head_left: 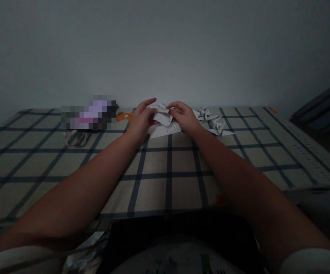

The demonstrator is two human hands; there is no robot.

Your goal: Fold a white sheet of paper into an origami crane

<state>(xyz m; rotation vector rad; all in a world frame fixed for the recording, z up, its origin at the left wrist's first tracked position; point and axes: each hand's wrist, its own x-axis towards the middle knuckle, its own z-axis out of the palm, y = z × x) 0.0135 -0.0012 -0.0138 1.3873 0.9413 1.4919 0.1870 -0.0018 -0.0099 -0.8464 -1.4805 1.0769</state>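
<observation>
Both of my arms reach forward over a checked cloth (167, 163). My left hand (141, 120) and my right hand (183, 115) pinch a small folded white paper piece (162, 114) between them, just above the surface. The left forefinger is stretched out over the piece; the other fingers curl onto it. Under the hands lies a flat white paper sheet (165, 130). Right of my right hand rest two finished white paper cranes (216, 123).
A blurred-out purple and dark object (89, 113) lies at the back left, with a pale looped cord (75, 137) in front of it. A plain wall stands behind the cloth. A dark object (179, 232) sits at the near edge before me.
</observation>
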